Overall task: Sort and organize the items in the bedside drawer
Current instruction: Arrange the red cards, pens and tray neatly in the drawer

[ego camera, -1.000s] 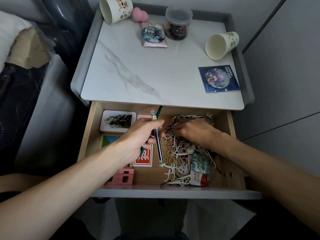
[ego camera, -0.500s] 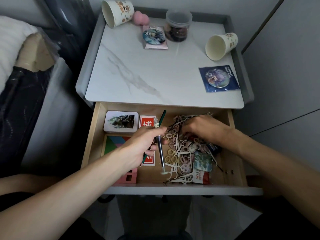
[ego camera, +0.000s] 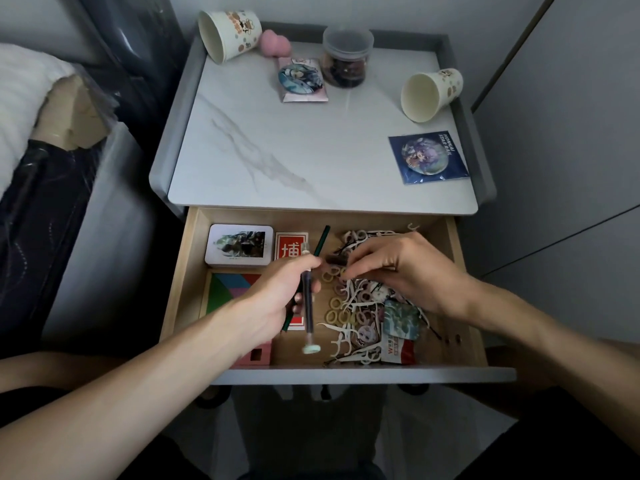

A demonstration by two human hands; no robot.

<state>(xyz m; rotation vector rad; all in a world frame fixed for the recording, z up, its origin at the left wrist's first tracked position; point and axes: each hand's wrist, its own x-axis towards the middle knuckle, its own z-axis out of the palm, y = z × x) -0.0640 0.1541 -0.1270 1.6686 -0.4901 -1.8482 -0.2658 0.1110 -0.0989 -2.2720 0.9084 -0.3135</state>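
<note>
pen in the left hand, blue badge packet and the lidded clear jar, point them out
pen [ego camera: 309, 317]: head view, on the lower part of its dark barrel
blue badge packet [ego camera: 420, 154]: head view, on the round badge at its centre
lidded clear jar [ego camera: 348, 41]: head view, on its lid

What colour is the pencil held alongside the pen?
Dark green; the pencil shows best in the head view.

The drawer [ego camera: 180, 271] stands open. The left hand [ego camera: 273, 299] grips a pen [ego camera: 307, 299] and a green pencil [ego camera: 322, 240] together above a red card box [ego camera: 291, 244]. Just beside it, the right hand [ego camera: 408, 271] pinches a small dark item [ego camera: 335, 260] over a pile [ego camera: 346, 306] of hair ties and floss picks. On the nightstand top [ego camera: 277, 150] are two tipped cups [ego camera: 228, 32], a jar [ego camera: 347, 60] and two badge packs [ego camera: 429, 157].
</note>
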